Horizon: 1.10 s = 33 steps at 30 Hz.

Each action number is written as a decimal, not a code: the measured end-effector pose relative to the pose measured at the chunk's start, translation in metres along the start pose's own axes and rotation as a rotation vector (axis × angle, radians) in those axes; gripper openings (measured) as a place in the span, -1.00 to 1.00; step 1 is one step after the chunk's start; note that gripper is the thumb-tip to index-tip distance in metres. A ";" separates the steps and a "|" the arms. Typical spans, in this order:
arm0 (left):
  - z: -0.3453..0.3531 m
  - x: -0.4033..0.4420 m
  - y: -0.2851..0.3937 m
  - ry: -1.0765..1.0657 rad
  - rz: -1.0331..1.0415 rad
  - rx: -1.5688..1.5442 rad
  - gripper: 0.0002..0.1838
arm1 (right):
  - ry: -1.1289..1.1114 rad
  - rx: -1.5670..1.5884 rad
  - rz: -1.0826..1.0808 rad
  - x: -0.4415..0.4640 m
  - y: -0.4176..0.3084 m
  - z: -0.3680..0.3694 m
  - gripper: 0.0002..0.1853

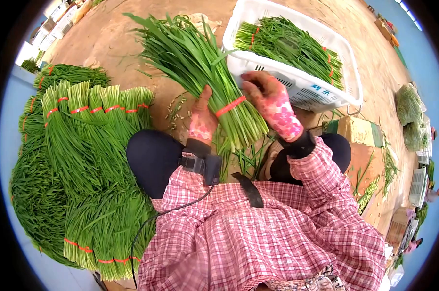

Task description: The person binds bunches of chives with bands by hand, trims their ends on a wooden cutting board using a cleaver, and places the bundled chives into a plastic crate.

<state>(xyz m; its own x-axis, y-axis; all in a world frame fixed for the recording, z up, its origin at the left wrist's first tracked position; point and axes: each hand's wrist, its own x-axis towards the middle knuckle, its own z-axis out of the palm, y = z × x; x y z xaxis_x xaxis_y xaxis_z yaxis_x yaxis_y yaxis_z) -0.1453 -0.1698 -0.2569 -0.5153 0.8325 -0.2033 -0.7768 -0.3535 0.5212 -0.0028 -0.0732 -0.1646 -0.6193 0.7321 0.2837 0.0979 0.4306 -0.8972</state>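
A thick bunch of garlic chives is tied near its cut ends with an orange-red band. It slants across the middle, leaves pointing up and left, pale stems down and right. My left hand, in a pink-patterned fingerless covering, is closed on the bunch from the left, thumb lying over the leaves. My right hand, covered the same way, is beside the bunch's right edge. Its fingers are bent with a gap between thumb and forefinger, and I see nothing in them.
A white plastic crate with banded chives stands ahead to the right. Many tied bunches are piled on the left. A taped block lies by my right knee; trimmed bits litter the floor. Bagged greens stand far right.
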 end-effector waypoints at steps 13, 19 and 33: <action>0.003 -0.014 -0.005 -0.102 0.050 0.106 -0.25 | -0.084 0.472 0.273 -0.011 -0.015 0.022 -0.88; 0.004 -0.014 0.017 -0.283 -0.221 -0.105 -0.12 | -0.993 0.048 0.011 -0.049 -0.050 -0.051 -0.57; -0.012 -0.007 0.014 -0.213 0.164 -0.040 -0.41 | -0.215 -0.732 -0.480 0.007 -0.039 0.019 -0.88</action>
<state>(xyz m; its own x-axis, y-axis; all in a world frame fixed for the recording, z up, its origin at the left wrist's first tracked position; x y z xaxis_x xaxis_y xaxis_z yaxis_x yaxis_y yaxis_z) -0.1566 -0.1858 -0.2584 -0.5510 0.8322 0.0623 -0.7051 -0.5041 0.4986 -0.0258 -0.0949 -0.1342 -0.8465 0.3041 0.4371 0.2174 0.9467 -0.2376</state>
